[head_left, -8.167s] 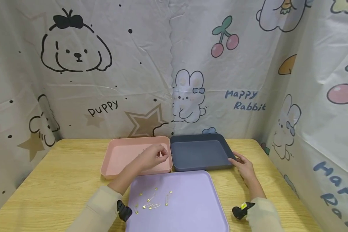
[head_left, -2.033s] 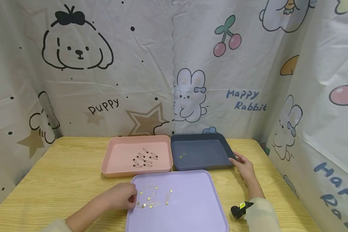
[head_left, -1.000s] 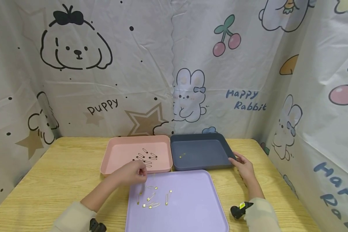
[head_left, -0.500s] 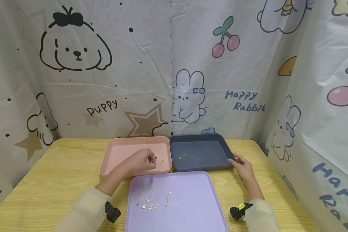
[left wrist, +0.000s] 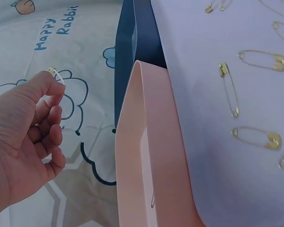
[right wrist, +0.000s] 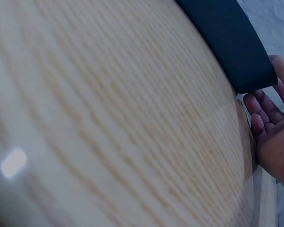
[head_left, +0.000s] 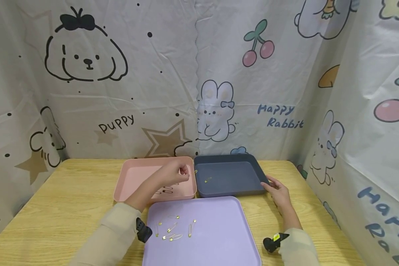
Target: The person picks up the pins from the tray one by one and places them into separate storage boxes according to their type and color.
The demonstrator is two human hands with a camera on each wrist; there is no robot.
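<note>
My left hand (head_left: 174, 173) is over the right part of the pink tray (head_left: 119, 188). Between thumb and forefinger it pinches a gold safety pin (left wrist: 51, 70), whose tip shows past the fingers close to the dark blue tray (head_left: 232, 193). Another gold safety pin (head_left: 208, 180) lies inside that dark tray. Dark-headed safety pins (head_left: 167, 191) lie in the pink tray, partly hidden under my left hand and wrist. My right hand (head_left: 278, 190) grips the dark tray's right side, thumb at the rim and fingers along the outer wall (right wrist: 255, 78).
In front stands a lilac tray (head_left: 226, 236) with several gold safety pins (head_left: 176, 237) on its left half. All three trays sit close together on a wooden table (head_left: 70, 207). A printed curtain (head_left: 166, 92) hangs behind and along both sides.
From the lilac tray's left edge, my left hand has carried a gold safety pin up over the pink tray and rightward towards the dark tray. My right hand stays put.
</note>
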